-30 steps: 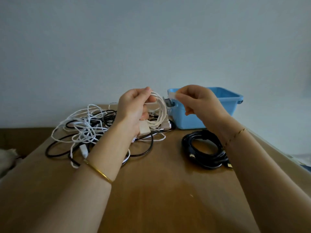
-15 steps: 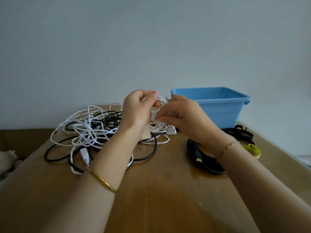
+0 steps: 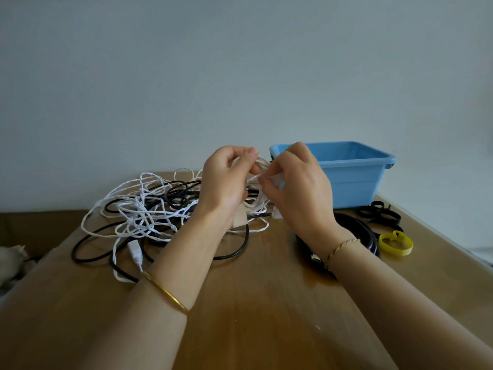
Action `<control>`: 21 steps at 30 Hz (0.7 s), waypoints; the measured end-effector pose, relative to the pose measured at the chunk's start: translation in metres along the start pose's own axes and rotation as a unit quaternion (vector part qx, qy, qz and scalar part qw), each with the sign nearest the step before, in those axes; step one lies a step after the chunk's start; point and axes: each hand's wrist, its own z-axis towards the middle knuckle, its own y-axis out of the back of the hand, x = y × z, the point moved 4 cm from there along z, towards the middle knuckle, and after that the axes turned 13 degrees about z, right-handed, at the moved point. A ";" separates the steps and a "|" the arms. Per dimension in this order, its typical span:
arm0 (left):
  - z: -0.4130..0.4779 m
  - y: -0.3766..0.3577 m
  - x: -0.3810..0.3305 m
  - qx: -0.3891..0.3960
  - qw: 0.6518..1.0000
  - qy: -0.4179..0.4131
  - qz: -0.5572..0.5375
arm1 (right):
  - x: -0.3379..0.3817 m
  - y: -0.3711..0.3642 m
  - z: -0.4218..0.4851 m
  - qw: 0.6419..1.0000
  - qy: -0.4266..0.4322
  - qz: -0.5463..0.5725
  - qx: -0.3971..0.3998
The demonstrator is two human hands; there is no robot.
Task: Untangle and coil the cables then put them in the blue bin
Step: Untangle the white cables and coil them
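White coil [image 3: 263, 166] in left hand [image 3: 226, 182] fingers [image 3: 248, 158], right hand [image 3: 298, 188] pinching

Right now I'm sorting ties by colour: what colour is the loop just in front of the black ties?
The loop tie is yellow, clearest in the head view.

A brown wooden table with a glossy top [image 3: 253, 329] fills the lower half of the view, and a few tiny pale specks [image 3: 317, 327] lie on it near the front. Toward its far right corner, a bunch of black flat looped straps [image 3: 372, 209] lies on the wood. Just in front of them is a yellow flat strap curled into a ring [image 3: 400, 252], lying apart from the black ones. A plain pale grey wall [image 3: 240, 76] rises behind. At the left edge, below table level, sits a crumpled off-white object [image 3: 10, 260], too unclear to identify.
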 end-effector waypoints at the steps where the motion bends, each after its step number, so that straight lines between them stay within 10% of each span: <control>1: 0.000 -0.001 0.000 0.001 1.000 -0.001 -0.005 | -0.001 0.001 0.000 1.000 0.001 0.006 -0.014; 21: -0.002 -0.010 0.006 0.013 0.999 0.024 -0.047 | -0.003 0.000 -0.003 0.993 -0.027 0.117 0.005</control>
